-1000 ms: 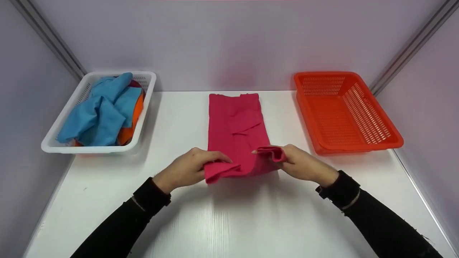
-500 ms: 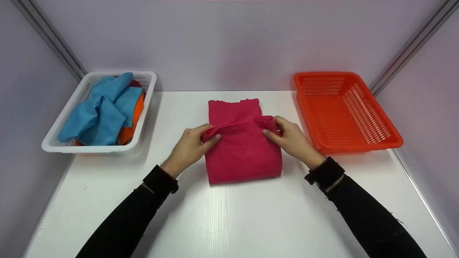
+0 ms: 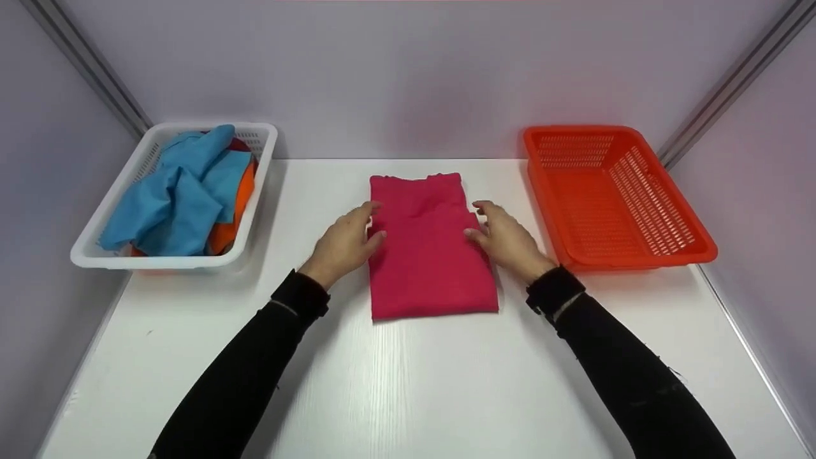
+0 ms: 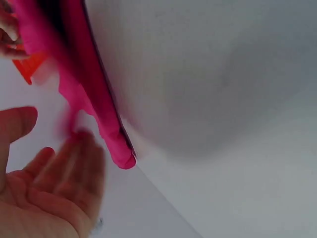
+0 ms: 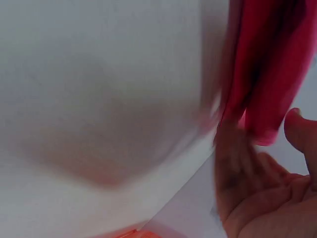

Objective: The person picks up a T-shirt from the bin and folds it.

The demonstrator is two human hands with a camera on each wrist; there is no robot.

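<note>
A deep pink piece of folded cloth (image 3: 430, 268) lies flat on the white table, its near part doubled over the far part. At its left edge is my left hand (image 3: 344, 242), thumb and fingers apart and nothing held between them. My right hand (image 3: 510, 239) is at the opposite edge, likewise with fingers loose and spread from the thumb. In the left wrist view, the cloth's folded side (image 4: 99, 109) shows stacked layers beside the blurred fingers. The right wrist view has the other side of the cloth (image 5: 267, 74) just above the relaxed fingers.
A white basket (image 3: 159, 262) at the left holds crumpled cloths, with a blue cloth (image 3: 185, 197) on top and an orange cloth (image 3: 237, 210) under it. On the right stands an orange-red perforated basket (image 3: 612, 262). A pale wall (image 3: 408, 76) rises behind the table (image 3: 395, 382).
Both hands carried the cloth's near end up and away, folding it over the far part, then let go of it. The folded edge now lies flat.
</note>
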